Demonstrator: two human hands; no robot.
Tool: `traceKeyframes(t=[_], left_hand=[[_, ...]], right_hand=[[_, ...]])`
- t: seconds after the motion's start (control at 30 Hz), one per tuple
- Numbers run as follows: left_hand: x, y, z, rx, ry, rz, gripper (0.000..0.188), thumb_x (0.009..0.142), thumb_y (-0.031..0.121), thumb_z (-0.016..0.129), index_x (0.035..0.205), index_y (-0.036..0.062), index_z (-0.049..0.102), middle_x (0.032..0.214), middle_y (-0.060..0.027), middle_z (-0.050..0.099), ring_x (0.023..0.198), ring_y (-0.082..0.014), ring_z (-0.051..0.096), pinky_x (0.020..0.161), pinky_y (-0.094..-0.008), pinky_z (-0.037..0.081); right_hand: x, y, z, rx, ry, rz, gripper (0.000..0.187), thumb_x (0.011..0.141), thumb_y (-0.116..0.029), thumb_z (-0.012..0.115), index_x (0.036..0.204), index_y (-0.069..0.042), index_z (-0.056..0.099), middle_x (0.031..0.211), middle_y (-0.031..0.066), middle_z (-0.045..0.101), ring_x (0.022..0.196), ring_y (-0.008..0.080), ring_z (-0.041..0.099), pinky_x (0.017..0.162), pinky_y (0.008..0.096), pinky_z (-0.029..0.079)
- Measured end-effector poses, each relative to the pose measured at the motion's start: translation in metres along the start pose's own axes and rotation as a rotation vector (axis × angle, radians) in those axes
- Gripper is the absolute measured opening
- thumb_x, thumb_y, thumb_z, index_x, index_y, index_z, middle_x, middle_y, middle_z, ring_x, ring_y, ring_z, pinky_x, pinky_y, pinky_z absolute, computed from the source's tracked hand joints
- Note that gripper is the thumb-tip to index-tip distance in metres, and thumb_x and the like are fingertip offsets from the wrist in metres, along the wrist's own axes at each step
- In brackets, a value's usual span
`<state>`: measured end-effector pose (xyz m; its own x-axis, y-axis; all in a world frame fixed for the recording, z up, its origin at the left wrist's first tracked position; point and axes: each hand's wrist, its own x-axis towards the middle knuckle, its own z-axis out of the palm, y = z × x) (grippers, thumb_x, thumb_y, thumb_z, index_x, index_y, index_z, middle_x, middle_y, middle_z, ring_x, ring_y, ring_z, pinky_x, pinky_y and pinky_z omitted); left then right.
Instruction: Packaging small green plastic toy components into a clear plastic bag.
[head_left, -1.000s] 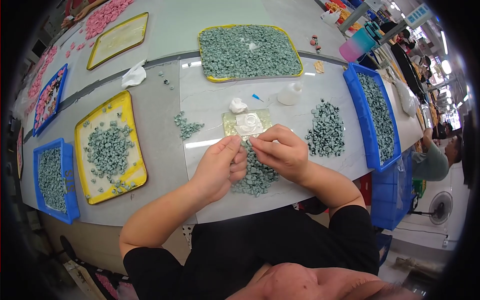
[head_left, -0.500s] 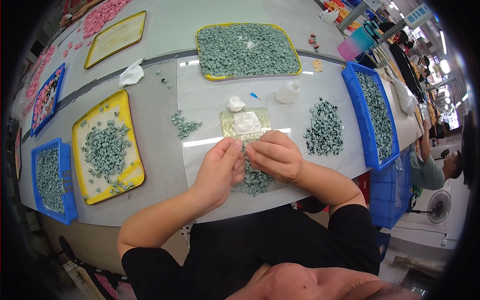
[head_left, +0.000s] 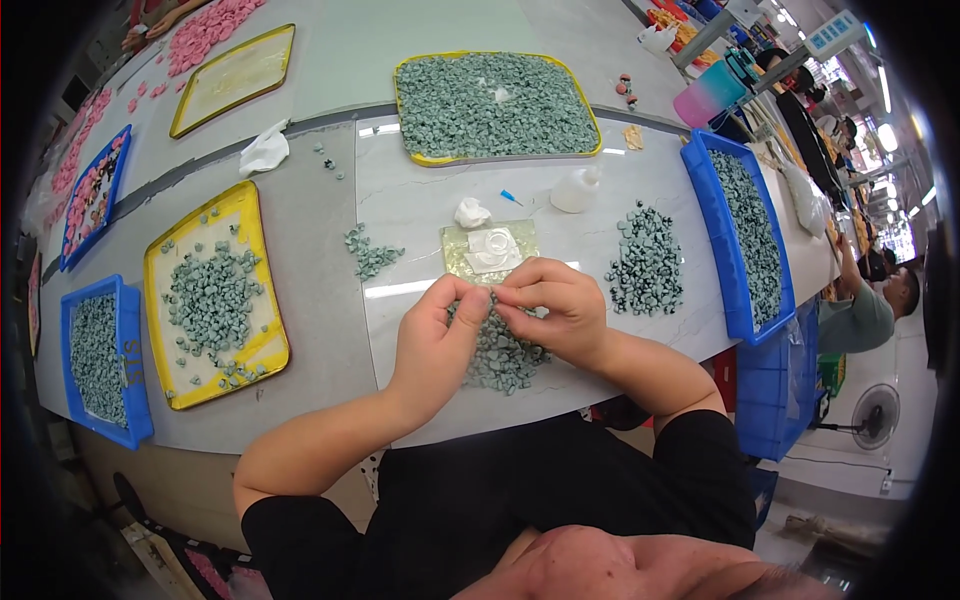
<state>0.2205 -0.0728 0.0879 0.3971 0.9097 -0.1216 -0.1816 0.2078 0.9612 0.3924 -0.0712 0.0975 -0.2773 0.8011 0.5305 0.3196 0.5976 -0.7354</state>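
The two hands meet at the centre of the frame, fingertips close together above the near edge of a pale mat (head_left: 458, 262). The left hand (head_left: 432, 335) has its thumb against its curled fingers; the right hand (head_left: 560, 312) is bent in a pinch, thumb to forefinger. Both are nearly closed, but whatever may be between the fingertips is too small and hidden to tell.

Just below them, partly covered by the hands, a pile (head_left: 503, 362) of small green pieces lies on the desk (head_left: 320, 345). On the mat sits a clear round dish (head_left: 498, 242), with a white wad (head_left: 472, 212) by the mat's top edge. A blue tip (head_left: 510, 196) and a white bottle (head_left: 576, 190) lie and stand farther up.

More green pieces form a heap (head_left: 645, 260) right of centre and a small cluster (head_left: 372, 253) left of it. Others fill a yellow-rimmed tray (head_left: 432, 159) at upper centre and a blue bin (head_left: 712, 235) at right
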Motion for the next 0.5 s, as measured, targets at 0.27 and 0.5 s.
traceKeyframes(t=[0.27,0.5], left_hand=[[0.002,-0.001,-0.002,0.005,-0.102,-0.277,0.028,0.095,0.029,0.044,0.079,0.0063,0.047,0.063,0.0033,0.039,0.051,-0.0041,0.033,0.042,-0.0199,0.026],[0.009,0.012,-0.004,-0.392,-0.141,-0.475,0.025,0.095,0.021,0.037,0.088,0.0014,0.051,0.073,-0.0008,0.043,0.053,-0.0068,0.03,0.045,-0.0199,0.026]], right_hand=[[0.02,0.01,-0.083,-0.491,-0.419,0.342,0.012,0.075,-0.005,0.064,0.086,-0.002,0.066,0.082,0.0109,0.064,0.074,0.026,0.06,0.065,0.0326,0.048],[0.003,0.046,-0.129,-0.963,-0.181,0.558,0.019,0.074,-0.005,0.061,0.092,-0.001,0.065,0.087,0.0162,0.062,0.081,0.0315,0.059,0.075,0.0363,0.047]])
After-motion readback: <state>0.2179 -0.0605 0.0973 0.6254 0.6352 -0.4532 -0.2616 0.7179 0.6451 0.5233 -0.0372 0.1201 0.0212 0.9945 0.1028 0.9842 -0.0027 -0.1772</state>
